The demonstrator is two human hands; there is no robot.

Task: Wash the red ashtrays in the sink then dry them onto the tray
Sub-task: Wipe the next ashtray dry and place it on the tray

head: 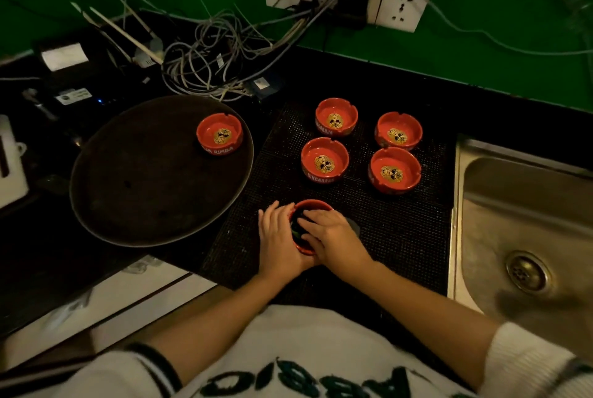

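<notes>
Six red round ceramic ashtrays in play: one (309, 227) at the black mat's (401, 237) near edge, left hand (277, 238) cupping its side, right hand (333, 237) pressing a dark cloth inside. Four (324, 160) wait mid-mat, one (219, 133) on the round dark tray (134, 173). Wet glaze could slip toward the steel sink (526, 221).

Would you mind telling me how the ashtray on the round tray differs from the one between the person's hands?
The ashtray on the tray sits alone and untouched on the round tray; the held ashtray rests on the black mat, left hand cupping its side. The first shows its gold emblem; the second's inside is covered by the right hand and something dark. Both are red, round and upright.
</notes>
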